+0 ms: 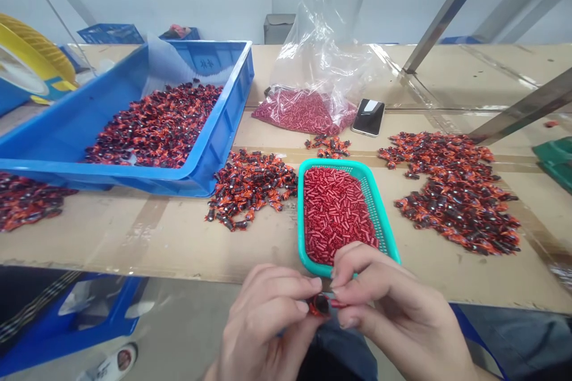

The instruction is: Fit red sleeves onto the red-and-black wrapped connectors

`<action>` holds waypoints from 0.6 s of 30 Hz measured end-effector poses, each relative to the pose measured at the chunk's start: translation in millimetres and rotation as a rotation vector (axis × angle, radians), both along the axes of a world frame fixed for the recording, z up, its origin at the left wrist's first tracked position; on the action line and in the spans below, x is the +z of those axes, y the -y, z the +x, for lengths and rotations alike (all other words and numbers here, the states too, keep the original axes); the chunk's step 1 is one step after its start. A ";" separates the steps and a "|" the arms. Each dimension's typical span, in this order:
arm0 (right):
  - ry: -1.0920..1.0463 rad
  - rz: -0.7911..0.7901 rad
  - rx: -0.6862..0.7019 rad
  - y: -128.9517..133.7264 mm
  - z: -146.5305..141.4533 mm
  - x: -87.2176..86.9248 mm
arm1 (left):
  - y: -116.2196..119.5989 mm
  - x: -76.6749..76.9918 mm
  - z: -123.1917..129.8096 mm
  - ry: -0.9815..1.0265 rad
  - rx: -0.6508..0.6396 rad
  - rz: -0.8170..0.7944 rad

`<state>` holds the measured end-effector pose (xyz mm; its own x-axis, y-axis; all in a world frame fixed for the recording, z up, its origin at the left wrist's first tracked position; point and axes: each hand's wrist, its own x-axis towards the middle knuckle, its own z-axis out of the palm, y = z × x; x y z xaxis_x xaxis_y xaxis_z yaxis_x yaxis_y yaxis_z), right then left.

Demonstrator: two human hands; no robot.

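Observation:
Just below the table edge, my left hand (263,315) pinches a small dark part wrapped in orange (319,305) between thumb and fingers. My right hand (384,303) holds a short red tube (337,304) between its fingertips, against that part. Both hands are just in front of a teal plastic basket (300,208) heaped with short red tubes (333,214). Loose piles of the dark and orange parts (250,187) lie on the cardboard-covered table (134,235), and more fill a blue plastic crate (227,125).
Behind the basket lie a clear plastic bag of red tubes (304,113) and a smartphone (369,117). A large pile of parts (456,190) lies to the right. Metal struts (451,9) cross the upper right. A blue crate (75,321) sits below the table at left.

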<state>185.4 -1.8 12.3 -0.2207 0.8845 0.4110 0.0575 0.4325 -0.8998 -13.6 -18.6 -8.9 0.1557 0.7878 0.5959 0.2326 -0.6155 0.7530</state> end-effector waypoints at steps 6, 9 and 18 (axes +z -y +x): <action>-0.038 0.011 0.033 7.6 4.3 -0.9 | 3.9 10.5 -2.2 -0.128 0.016 -0.008; -0.046 0.003 0.018 8.8 5.1 0.5 | 8.5 13.5 -0.8 -0.198 0.046 -0.048; -0.075 -0.008 0.025 8.9 5.7 0.2 | 12.5 20.4 2.1 -0.221 0.069 -0.087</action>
